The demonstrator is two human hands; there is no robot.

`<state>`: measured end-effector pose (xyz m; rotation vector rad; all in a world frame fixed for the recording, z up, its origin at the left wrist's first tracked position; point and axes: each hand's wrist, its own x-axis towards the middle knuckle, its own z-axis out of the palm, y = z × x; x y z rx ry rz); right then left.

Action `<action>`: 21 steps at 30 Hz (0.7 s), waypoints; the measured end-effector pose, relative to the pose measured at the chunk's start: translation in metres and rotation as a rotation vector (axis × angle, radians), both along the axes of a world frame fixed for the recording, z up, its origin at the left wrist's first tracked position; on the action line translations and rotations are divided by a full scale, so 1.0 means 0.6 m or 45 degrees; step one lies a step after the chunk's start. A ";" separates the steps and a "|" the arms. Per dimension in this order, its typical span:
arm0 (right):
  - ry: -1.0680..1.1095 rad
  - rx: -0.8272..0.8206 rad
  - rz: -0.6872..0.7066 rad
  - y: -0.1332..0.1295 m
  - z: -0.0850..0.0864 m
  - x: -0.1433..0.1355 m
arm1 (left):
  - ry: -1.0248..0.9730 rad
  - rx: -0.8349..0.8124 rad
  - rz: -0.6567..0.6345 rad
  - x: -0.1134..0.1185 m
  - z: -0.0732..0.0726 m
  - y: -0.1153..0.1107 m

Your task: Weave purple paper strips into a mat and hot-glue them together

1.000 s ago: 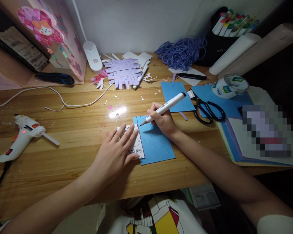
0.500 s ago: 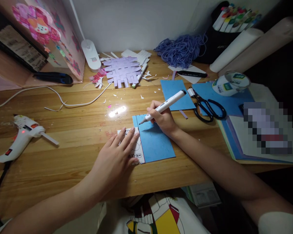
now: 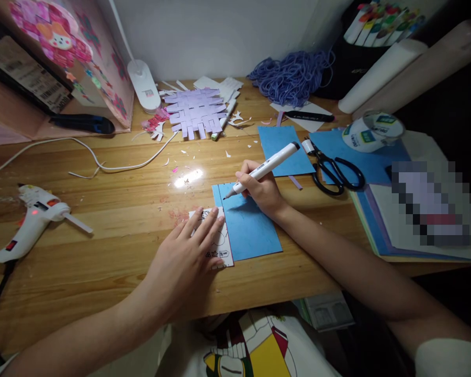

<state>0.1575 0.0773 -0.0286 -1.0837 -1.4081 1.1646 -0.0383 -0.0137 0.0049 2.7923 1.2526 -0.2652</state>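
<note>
My right hand (image 3: pixel 261 188) grips a white marker (image 3: pixel 267 165) with a dark cap end, its tip low over the upper left part of a blue sheet (image 3: pixel 255 230). A thin dark line runs down near that sheet's left edge. Spread flat, my left hand (image 3: pixel 190 243) presses on a white card (image 3: pixel 227 246) with black drawings, which lies over the left part of the blue sheet. The fingers hide much of the card. Whether the marker tip touches the paper is too small to tell.
Black scissors (image 3: pixel 337 173) and another blue sheet (image 3: pixel 284 151) lie beyond my right hand. A glue gun (image 3: pixel 31 225) is at the left. Woven purple paper (image 3: pixel 196 112), blue yarn (image 3: pixel 290 78) and a tape roll (image 3: pixel 372 132) sit toward the back.
The white card has shifted slightly down along the blue sheet under my left hand. My right hand and the marker stay nearly where they were; the view has tilted slightly.
</note>
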 end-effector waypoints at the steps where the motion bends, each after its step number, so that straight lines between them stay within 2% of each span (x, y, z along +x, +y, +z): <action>1: -0.009 -0.003 -0.003 0.000 0.000 0.000 | 0.005 0.000 0.001 0.000 0.001 -0.001; 15: 0.026 0.021 0.014 0.001 -0.006 0.000 | 0.010 0.067 0.008 0.002 -0.004 -0.007; 21: 0.055 -0.025 0.004 -0.017 0.017 -0.006 | -0.008 0.067 0.018 0.001 -0.008 -0.009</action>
